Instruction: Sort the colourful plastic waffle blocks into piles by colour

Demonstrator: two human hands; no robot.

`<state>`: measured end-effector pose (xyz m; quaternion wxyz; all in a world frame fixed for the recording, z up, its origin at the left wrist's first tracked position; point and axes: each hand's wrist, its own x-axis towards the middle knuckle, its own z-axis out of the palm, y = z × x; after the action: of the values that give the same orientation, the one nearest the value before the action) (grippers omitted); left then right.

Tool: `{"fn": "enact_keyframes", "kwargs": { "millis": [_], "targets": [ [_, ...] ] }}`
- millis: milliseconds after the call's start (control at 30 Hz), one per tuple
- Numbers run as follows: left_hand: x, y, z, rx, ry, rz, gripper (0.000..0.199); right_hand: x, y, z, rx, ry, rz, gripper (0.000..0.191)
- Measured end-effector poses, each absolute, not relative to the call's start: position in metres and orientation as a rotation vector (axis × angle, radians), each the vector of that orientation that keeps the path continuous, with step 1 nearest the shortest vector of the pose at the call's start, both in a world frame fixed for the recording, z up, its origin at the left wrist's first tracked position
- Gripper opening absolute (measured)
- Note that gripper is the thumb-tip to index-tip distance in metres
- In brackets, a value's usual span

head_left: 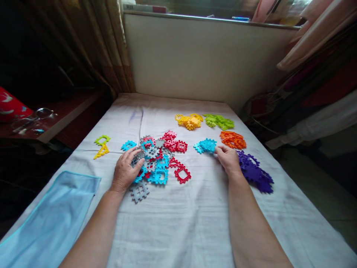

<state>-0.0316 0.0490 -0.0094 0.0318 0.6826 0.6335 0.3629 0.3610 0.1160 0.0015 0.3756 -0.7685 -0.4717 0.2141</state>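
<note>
My left hand (126, 170) rests on the left side of a mixed pile of flat interlocking plastic pieces, its fingers apart over grey and blue ones. In that pile are grey pieces (152, 151), blue pieces (160, 175) and red pieces (182, 174), many with square window holes. My right hand (229, 160) pinches at the right edge of a small heap of blue interlocking pieces (205, 145); its fingertips are closed on a blue piece, mostly hidden by the fingers. Just beyond that wrist lies a purple heap (255, 173).
Yellow pieces (190, 121), green pieces (219, 121) and orange pieces (233, 139) lie in separate heaps at the back right. A green piece and a yellow triangular piece (102, 150) sit to the left. A blue cloth (52, 212) covers the table's (173, 230) left front.
</note>
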Motion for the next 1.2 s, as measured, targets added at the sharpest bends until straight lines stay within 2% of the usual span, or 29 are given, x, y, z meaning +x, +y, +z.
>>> {"fn": "enact_keyframes", "kwargs": {
  "millis": [167, 333, 433, 633, 733, 867, 1067, 1200],
  "targets": [
    [-0.034, 0.050, -0.010, 2.049, 1.970, 1.141, 0.036, 0.333, 0.113, 0.016, -1.919, -1.345, 0.427, 0.038],
    [-0.033, 0.051, -0.011, 2.043, 1.967, 1.152, 0.036, 0.268, 0.087, 0.037, -1.460, -1.919, 0.858, 0.020],
    [-0.033, 0.051, -0.012, 2.047, 1.972, 1.151, 0.036, 0.242, 0.069, 0.052, -1.297, -2.262, 0.986, 0.013],
    [-0.033, 0.051, -0.013, 2.064, 1.975, 1.134, 0.036, 0.219, 0.047, 0.064, -1.252, -2.632, 0.779, 0.033],
    [-0.033, 0.052, -0.013, 2.062, 1.978, 1.131, 0.035, 0.208, 0.041, 0.060, -1.312, -2.743, 0.643, 0.025],
    [-0.034, 0.052, -0.013, 2.065, 1.979, 1.115, 0.035, 0.211, 0.041, 0.065, -1.283, -2.749, 0.624, 0.013],
    [-0.035, 0.053, -0.014, 2.076, 1.971, 1.125, 0.033, 0.273, 0.064, 0.080, -1.344, -2.416, 0.864, 0.016],
    [-0.035, 0.053, -0.014, 2.076, 1.976, 1.125, 0.034, 0.320, 0.087, 0.065, -1.694, -2.063, 0.735, 0.027]
  ]
}}
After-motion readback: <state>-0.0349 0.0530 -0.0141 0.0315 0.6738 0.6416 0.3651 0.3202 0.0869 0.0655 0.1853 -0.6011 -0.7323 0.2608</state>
